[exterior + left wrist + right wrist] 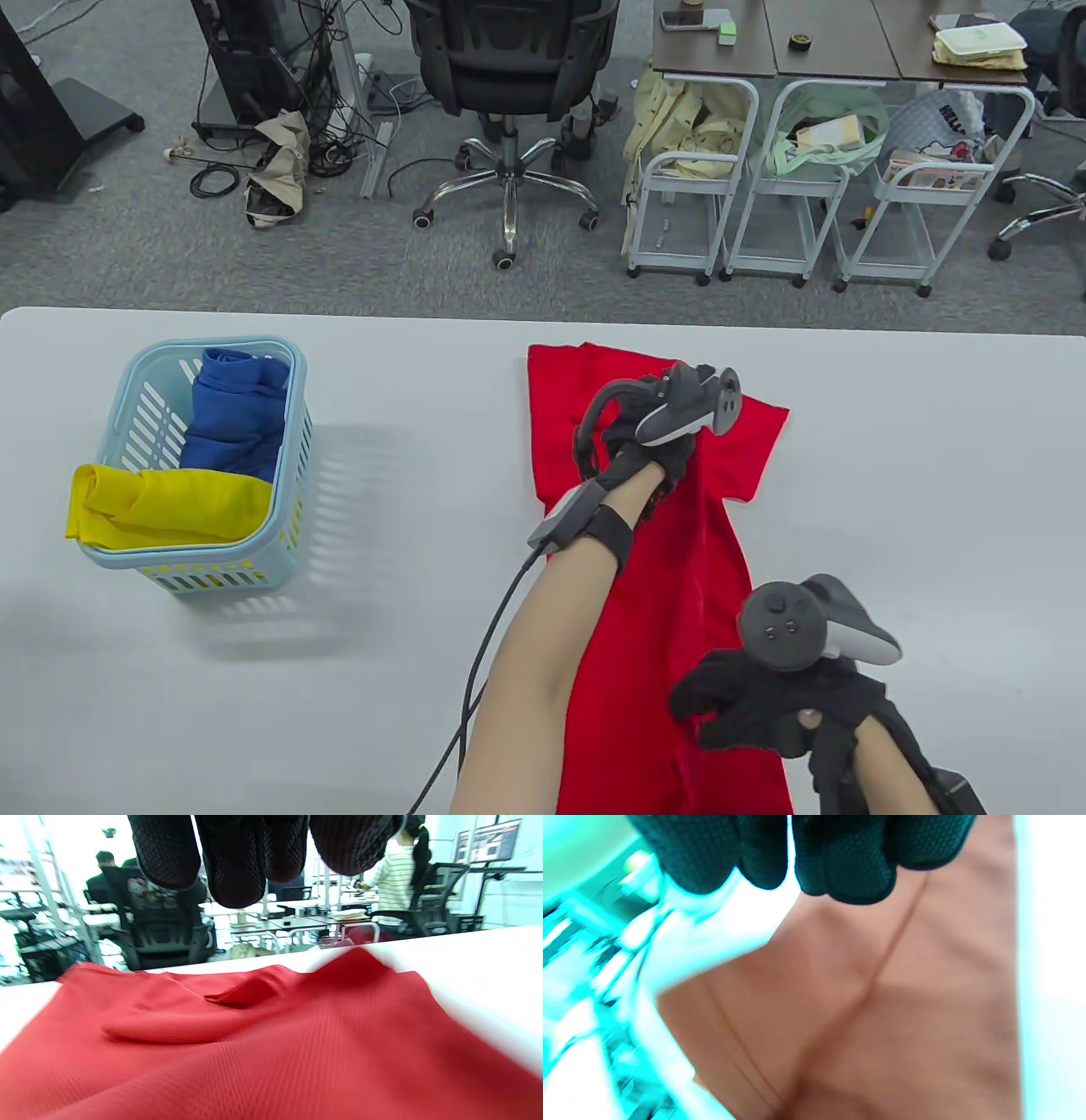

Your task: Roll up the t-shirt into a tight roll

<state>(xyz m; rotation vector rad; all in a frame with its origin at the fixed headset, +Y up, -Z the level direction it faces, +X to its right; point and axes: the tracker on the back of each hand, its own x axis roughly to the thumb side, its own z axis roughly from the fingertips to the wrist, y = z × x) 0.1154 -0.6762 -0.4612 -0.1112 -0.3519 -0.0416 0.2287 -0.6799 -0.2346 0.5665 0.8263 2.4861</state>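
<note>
Starting nearest: right hand [780,709] hovers over the near end of the red t-shirt [679,611], fingers loosely curled, holding nothing visible. T-shirt lies lengthwise on the white table [933,475], folded narrow, one sleeve sticking out right. Left hand [649,441] sits over the far chest area; grip can't be made out. Far left: blue basket [293,424] with yellow cloth [161,505] and blue cloth [233,412].

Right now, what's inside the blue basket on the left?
The light blue basket holds a blue garment bunched at the back and a yellow garment lying across the front, its end hanging over the rim. Anything beneath them, and the basket's floor, is covered.
</note>
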